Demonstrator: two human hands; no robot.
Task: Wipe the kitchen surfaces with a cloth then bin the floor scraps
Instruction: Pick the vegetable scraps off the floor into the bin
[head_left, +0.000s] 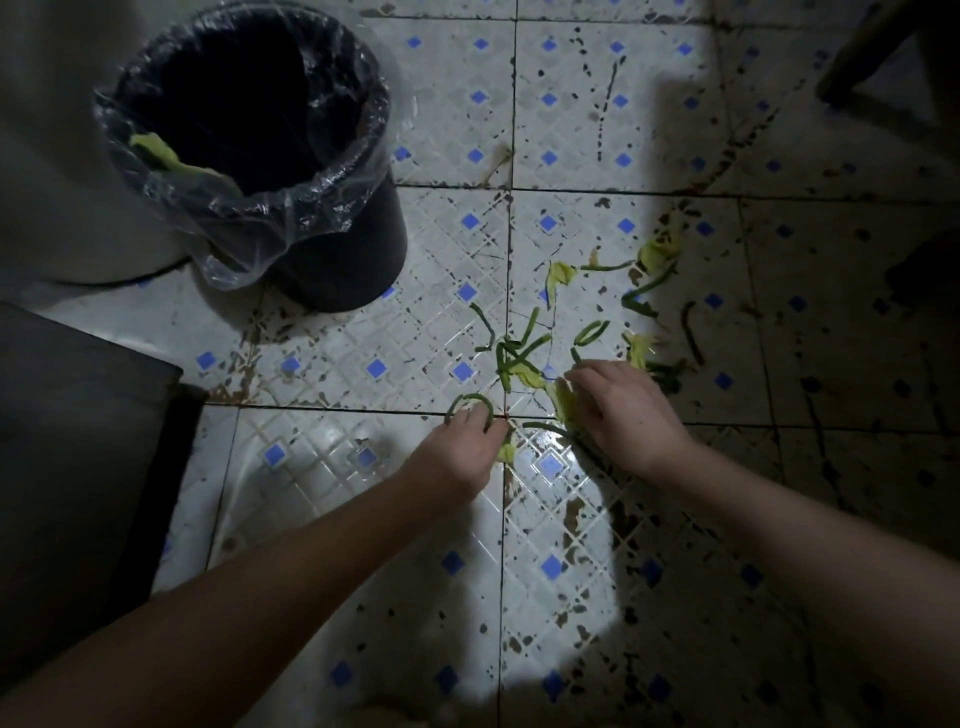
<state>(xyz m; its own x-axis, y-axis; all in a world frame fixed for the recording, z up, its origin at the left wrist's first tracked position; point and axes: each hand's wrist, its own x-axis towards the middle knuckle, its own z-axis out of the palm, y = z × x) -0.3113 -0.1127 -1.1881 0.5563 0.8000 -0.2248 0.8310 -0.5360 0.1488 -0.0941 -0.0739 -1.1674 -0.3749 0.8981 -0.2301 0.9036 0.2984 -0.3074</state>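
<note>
Floor-scrap step: left hand (457, 452) pinches a curved green strip (475, 397), right hand (623, 410) grips a pale leaf scrap (563, 408). Next: lift both into the lined bin (353, 249).

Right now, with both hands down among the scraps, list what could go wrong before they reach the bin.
1. The green strips and pale leaf pieces lie scattered; the strip in shadow could be missed.
2. The bin stands apart from the pile, so thin pieces may drop from the left hand or right hand on the way.
3. The floor looks glossy, perhaps wet: a slip risk.
</note>
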